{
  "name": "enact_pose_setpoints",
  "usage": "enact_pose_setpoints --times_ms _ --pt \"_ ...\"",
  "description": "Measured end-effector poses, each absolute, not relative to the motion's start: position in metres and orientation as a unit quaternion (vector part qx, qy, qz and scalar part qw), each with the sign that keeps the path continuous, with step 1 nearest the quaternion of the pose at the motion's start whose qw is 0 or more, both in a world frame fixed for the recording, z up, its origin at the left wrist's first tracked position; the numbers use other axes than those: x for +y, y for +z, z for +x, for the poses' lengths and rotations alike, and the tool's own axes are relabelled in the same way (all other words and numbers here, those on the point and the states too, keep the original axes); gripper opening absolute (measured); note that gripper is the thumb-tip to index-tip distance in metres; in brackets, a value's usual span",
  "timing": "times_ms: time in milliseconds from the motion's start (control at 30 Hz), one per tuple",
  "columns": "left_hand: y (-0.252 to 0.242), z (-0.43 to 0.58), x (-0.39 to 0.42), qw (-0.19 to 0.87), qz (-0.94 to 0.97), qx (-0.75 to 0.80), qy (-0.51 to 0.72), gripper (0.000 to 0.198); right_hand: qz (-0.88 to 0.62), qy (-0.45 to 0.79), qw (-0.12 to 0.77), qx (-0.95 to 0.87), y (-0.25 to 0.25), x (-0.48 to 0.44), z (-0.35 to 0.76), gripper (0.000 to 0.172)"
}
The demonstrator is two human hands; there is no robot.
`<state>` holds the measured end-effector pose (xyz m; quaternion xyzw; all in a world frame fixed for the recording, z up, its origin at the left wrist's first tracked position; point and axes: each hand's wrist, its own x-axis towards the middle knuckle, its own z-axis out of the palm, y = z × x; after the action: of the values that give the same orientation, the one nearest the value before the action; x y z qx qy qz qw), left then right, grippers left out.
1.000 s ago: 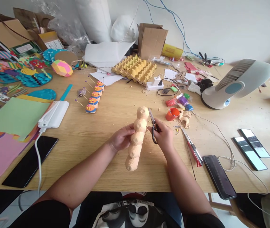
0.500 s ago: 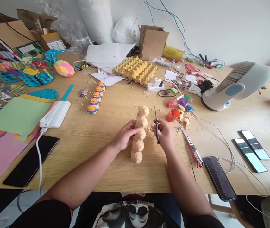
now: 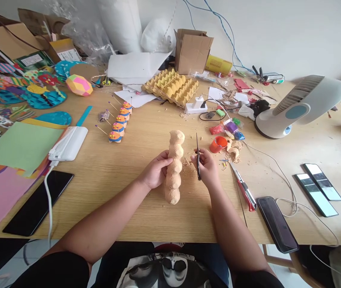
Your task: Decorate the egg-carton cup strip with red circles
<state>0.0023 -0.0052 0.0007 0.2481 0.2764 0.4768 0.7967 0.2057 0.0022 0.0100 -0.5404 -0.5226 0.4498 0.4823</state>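
Right, nearest me on the right a phone (image 3: 277,225) lies by the near edge of the table (image 3: 113,212), and here's the strip (image 3: 174,170), a bumpy row of five pale cups, upright in my view, in front of my chest. Whether its lower end touches the wood, I can't tell.

Left hand (image 3: 155,172) is on it: thumb pressed to the face near the middle, the other fingers mostly hidden behind, so a side pinch. It looks like pulp board, so I'd call it light, dry and grippy, fairly stiff along its length but easily dented or torn at the thin edges. I'd hold it there, around a waist between bumps, and squeeze gently.

Over to the right hand (image 3: 208,170): fingers curled around the handles of the scissors (image 3: 198,164), blades pointing away, apart from the strip. They're edge-on, so I can't call whether the blades are parted.

Just beyond, scraps (image 3: 187,162) litter the wood, then an orange cup (image 3: 218,145). Left of that, a painted strip (image 3: 118,127); farther back, a yellow egg tray (image 3: 172,89).
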Motion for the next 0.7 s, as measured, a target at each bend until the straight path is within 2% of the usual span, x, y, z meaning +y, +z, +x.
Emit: enact_pose_setpoints --times_ms 133,267,433,500,700 --pt "0.003 -0.002 -0.004 0.819 0.217 0.26 0.463 0.032 -0.557 0.418 0.458 -0.553 0.003 0.005 0.209 0.051" --pt "0.009 -0.005 -0.003 0.843 0.175 0.235 0.45 0.023 -0.591 0.334 0.446 -0.583 -0.001 0.008 0.213 0.046" --pt "0.011 -0.01 -0.002 0.864 0.122 0.223 0.434 0.014 -0.513 0.329 0.452 -0.651 0.005 0.001 0.208 0.037" --pt "0.01 -0.013 -0.001 0.874 0.102 0.226 0.419 0.016 -0.482 0.276 0.432 -0.711 0.008 -0.004 0.205 0.033" --pt "0.015 -0.013 -0.001 0.875 0.058 0.24 0.417 0.032 -0.432 0.112 0.355 -0.822 0.015 -0.009 0.202 0.039"
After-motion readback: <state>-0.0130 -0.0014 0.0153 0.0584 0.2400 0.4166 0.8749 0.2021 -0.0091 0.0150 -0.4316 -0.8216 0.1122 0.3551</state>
